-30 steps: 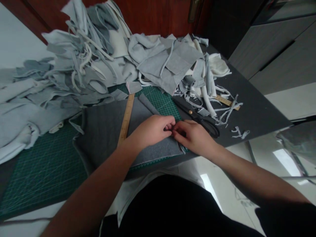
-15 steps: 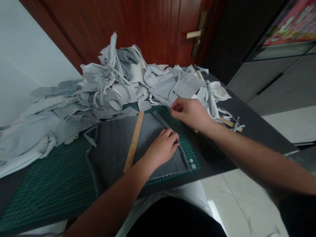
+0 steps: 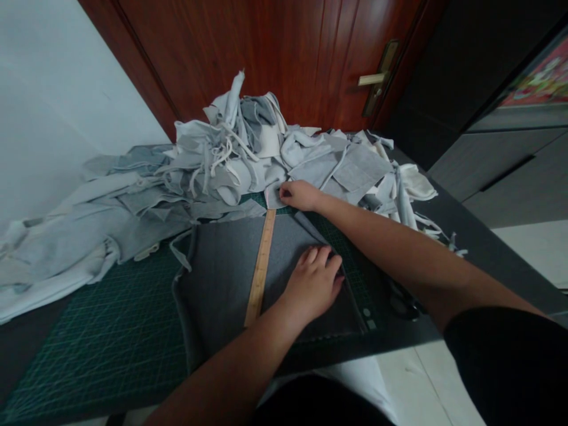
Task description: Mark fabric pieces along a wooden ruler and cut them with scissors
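Observation:
A dark grey piece of fabric [image 3: 222, 254] lies spread over a green cutting mat [image 3: 110, 319]. My left hand [image 3: 313, 284] rests on it near its right edge, fingers spread and open. A wooden ruler [image 3: 261, 266] lies lengthwise across the cloth, left of that hand. Beyond the ruler's far end, my right hand [image 3: 299, 195] has its thumb and fingers closed in a pinch at a small light grey scrap [image 3: 274, 198]. Whether the scrap or something else is between those fingertips I cannot make out.
Light grey fabric offcuts [image 3: 310, 157] are heaped along the back of the dark table [image 3: 479, 266] and down its left side. A black-handled tool [image 3: 406, 305], partly under my right forearm, lies by the mat. Behind stands a wooden door [image 3: 275, 47].
My right hand has moved left across the cloth's far edge to the scrap by the ruler. My left hand's fingers have gone from curled at the fabric edge to spread. The view has shifted slightly.

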